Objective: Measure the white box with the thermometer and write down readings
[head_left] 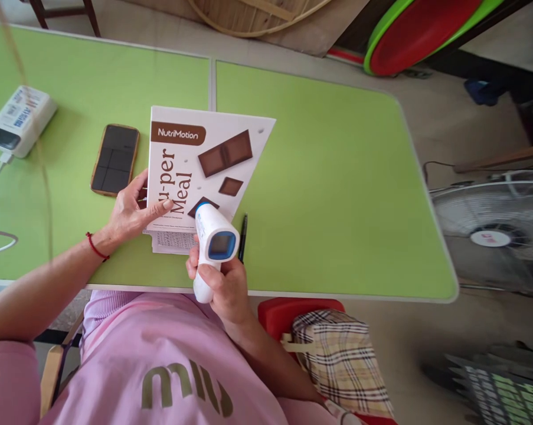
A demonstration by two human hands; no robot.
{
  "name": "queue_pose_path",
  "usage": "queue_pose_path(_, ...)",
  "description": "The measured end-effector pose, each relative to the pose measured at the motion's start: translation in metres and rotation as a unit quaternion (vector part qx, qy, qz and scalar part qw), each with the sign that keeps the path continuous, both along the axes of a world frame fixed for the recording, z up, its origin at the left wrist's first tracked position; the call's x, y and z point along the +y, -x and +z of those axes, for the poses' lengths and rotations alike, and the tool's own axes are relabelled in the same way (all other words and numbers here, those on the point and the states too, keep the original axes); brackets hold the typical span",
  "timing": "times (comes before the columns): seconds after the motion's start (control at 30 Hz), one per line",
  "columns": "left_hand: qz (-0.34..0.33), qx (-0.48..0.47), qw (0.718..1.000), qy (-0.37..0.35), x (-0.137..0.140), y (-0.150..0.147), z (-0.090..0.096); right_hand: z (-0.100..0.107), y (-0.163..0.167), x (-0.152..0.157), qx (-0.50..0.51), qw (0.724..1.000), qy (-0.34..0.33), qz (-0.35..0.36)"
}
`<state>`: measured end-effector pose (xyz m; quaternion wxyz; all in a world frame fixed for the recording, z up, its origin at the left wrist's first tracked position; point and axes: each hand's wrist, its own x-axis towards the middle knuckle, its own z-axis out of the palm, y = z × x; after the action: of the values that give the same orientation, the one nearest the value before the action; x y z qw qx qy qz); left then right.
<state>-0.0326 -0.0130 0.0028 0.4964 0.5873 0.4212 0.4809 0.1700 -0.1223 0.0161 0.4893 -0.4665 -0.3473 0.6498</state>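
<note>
In my left hand is a white box printed "NutriMotion" with chocolate pieces, held by its left side with my thumb over the front. My right hand is wrapped around the handle of a white infrared thermometer with a blue-rimmed screen facing me. The thermometer's front end overlaps the lower part of the box in view; whether they touch I cannot tell. Below the box pokes out a sheet of paper with handwriting. A black pen lies just right of the thermometer.
A phone and a white power bank with a cable lie on the green table, left of the box. Right of the table stands a fan. A plaid bag rests on a red stool by my right arm.
</note>
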Motion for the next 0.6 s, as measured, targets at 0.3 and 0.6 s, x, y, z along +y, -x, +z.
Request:
queue_pose_path(0.3, -0.011, 0.001, 1.000, -0.003, -0.0002, 0.0001, 0.0010, 0.0007, 0.0054, 0.0002, 0.021, 1.000, 0.005, -0.013)
queue_pose_path(0.6, 0.002, 0.050, 0.998, -0.022, 0.0018, 0.0039, 0.0032, 0.0005, 0.0075, 0.0030, 0.043, 0.999, 0.014, -0.005)
